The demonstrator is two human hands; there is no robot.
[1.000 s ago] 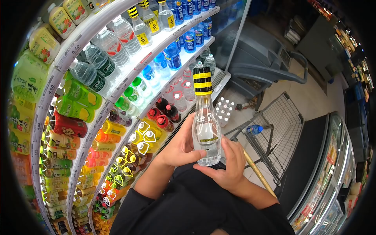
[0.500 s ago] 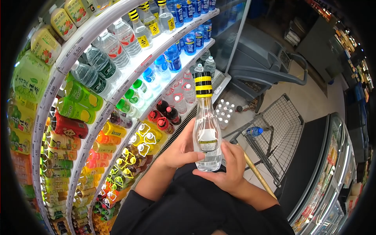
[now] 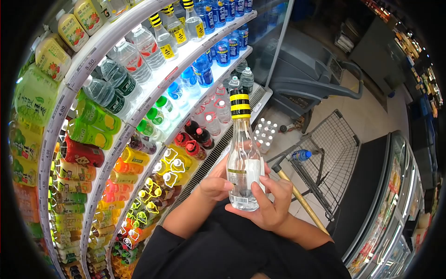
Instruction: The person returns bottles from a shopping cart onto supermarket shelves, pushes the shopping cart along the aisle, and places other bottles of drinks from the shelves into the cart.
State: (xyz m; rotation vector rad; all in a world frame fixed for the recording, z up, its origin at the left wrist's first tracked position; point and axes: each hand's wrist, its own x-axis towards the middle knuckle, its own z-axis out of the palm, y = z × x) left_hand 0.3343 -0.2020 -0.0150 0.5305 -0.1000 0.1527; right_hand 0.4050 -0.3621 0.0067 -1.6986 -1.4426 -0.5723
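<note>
A clear bottle (image 3: 242, 158) with a yellow-and-black striped cap is held upright in front of my body. My left hand (image 3: 215, 183) grips its left side, with the thumb against the lower part. On the right, my right hand (image 3: 272, 200) supports the base and presses fingers to the side. A white label area with small print and a barcode faces me. Similar bottles with striped caps (image 3: 166, 44) stand on the upper shelf of the drinks display.
Curved shelves (image 3: 74, 93) of many drinks fill the left. A shopping cart (image 3: 325, 158) holding a blue bottle (image 3: 302, 155) stands at right. Behind it are a grey floor machine (image 3: 302, 69) and a pack of white-capped bottles (image 3: 265, 135) on the floor. A refrigerated case (image 3: 381, 204) lines the far right.
The bottle has turned about its long axis, so its label has shifted and the white part faces right. It sits slightly lower, and my fingers have changed position on it.
</note>
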